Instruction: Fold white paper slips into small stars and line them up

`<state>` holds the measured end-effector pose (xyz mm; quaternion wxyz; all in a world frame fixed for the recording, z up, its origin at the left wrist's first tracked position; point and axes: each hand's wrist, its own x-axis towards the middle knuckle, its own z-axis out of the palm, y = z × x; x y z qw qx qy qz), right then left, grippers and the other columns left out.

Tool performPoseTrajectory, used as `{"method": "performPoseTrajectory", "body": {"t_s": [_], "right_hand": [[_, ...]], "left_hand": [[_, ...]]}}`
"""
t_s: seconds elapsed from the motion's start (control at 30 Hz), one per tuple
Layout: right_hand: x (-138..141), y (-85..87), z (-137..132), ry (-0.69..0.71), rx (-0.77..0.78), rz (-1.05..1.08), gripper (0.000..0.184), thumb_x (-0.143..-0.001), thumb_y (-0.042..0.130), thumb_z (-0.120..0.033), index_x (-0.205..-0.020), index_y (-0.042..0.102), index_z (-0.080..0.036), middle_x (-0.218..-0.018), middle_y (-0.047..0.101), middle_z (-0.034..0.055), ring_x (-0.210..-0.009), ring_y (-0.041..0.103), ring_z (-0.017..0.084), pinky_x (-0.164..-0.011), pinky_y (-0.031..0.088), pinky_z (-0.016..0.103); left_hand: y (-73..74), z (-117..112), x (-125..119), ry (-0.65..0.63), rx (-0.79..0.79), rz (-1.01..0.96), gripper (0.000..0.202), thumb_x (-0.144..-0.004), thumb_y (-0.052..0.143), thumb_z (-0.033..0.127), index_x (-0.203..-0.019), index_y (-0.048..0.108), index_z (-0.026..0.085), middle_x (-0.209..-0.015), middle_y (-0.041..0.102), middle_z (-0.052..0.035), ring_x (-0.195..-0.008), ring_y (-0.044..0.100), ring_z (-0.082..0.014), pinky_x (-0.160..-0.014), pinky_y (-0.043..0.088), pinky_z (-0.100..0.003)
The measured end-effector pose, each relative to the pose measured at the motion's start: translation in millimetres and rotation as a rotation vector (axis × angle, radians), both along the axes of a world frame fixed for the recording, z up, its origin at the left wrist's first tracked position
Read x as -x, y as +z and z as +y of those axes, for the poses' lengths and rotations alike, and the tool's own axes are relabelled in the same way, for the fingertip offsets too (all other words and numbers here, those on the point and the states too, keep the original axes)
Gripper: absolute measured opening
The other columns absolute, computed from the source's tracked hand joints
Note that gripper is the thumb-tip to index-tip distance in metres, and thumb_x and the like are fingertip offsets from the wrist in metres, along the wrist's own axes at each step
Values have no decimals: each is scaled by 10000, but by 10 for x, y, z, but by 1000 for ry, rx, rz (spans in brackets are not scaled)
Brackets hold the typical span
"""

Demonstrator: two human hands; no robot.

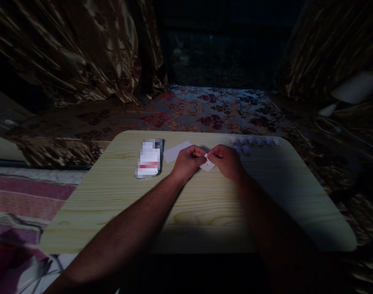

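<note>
Between my two hands is a small piece of white paper (208, 166) with a crease line across it, low over the wooden table (211, 204). My left hand (188, 162) pinches its left side between thumb and fingers. From the other side, my right hand (226, 160) pinches the paper's upper right part, its fingertips close to those of the left. Just left of my left hand lies a flat white sheet of paper (176, 151). Several small folded white pieces (259, 141) sit in two rows beyond my right hand; they look like paper.
A blurred-out phone-like object (149, 158) lies on the table's left part. Behind the table is a ledge with a flowered cloth (217, 108), between brown curtains (112, 49). A white lamp (354, 87) with a cord stands at right. Striped bedding (27, 192) is at left.
</note>
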<state>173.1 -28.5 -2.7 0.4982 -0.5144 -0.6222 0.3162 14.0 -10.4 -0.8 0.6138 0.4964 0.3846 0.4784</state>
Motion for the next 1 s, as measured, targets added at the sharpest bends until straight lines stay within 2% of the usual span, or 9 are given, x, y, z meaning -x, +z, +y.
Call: {"method": "performPoseTrajectory", "body": {"t_s": [0.3, 0.47, 0.57, 0.8, 1.0], "right_hand": [[0, -4, 8, 3, 1, 14, 81, -755, 683, -281, -772, 638, -215, -714, 701, 8, -658, 655, 163, -599, 490, 268], [-14, -17, 14, 53, -7, 60, 102, -768, 689, -298, -799, 653, -208, -724, 704, 8, -667, 657, 159, -613, 499, 269], [-26, -9, 10, 71, 5, 68, 115, -778, 680, -315, -821, 664, -210, -741, 707, 5, -677, 655, 156, -625, 506, 271], [-33, 30, -5, 92, -44, 32, 75, -797, 642, -288, -814, 639, -215, -722, 675, -8, -670, 627, 145, -613, 476, 261], [-29, 21, -8, 82, -12, -26, 87, -802, 626, -297, -793, 611, -212, -727, 670, 3, -664, 618, 151, -600, 462, 260]], "left_hand": [[24, -10, -4, -7, 1, -11, 232, -567, 795, 173, -758, 667, 145, -681, 683, -4, -572, 603, -120, -583, 461, -247], [40, -7, -3, 20, -5, 15, 159, -639, 760, 224, -746, 672, 145, -603, 640, 12, -490, 519, -84, -489, 363, -213], [34, 3, 3, 22, 28, 19, 186, -630, 769, 242, -763, 678, 149, -605, 646, 5, -481, 521, -94, -475, 356, -222], [46, 5, 15, 2, 35, 69, 171, -640, 764, 270, -726, 668, 157, -554, 607, 17, -439, 474, -83, -450, 324, -220], [50, -9, 10, 10, -9, 133, 178, -638, 771, 283, -720, 673, 159, -557, 609, 21, -450, 460, -77, -460, 327, -216]]}}
